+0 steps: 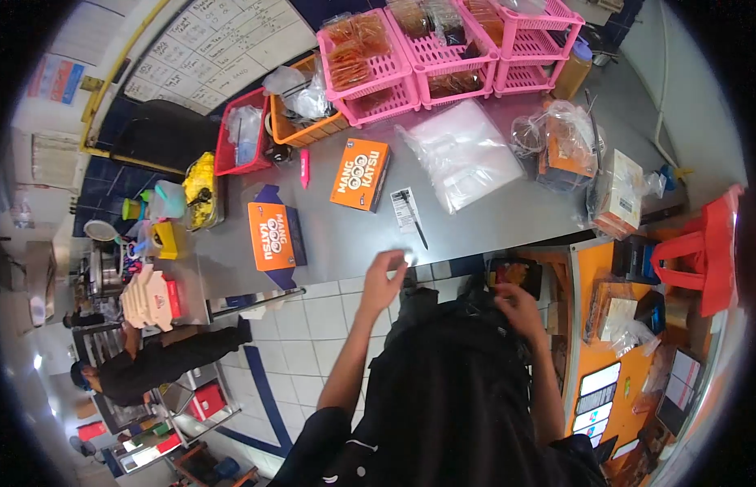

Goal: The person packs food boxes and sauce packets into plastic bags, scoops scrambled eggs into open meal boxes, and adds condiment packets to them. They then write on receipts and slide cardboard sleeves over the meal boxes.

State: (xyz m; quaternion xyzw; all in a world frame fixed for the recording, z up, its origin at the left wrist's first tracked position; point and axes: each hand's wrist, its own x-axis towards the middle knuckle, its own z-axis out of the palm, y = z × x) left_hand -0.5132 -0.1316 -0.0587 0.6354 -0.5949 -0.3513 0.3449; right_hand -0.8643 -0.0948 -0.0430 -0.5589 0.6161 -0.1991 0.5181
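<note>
My left hand (383, 282) is at the front edge of the metal table (345, 252), fingers curled together. A small white bit (410, 257) shows at its fingertips, too small to name. My right hand (520, 312) hangs beside my body, fingers loosely bent and apart, with nothing seen in it. Ahead of my left hand, a black pen (421, 235) lies against a printed paper slip (407, 213). One orange Mang Katsu box (360, 174) lies farther back; another orange box (272, 235), with dark flaps out, is to the left.
Clear plastic bags (467, 154) lie stacked behind the slip. Pink baskets (370, 65) with packets line the back, beside an orange basket (309, 114) and a red basket (244, 130). Wrapped box stacks (617, 195) stand right. A person in dark clothes (151, 365) works at far left.
</note>
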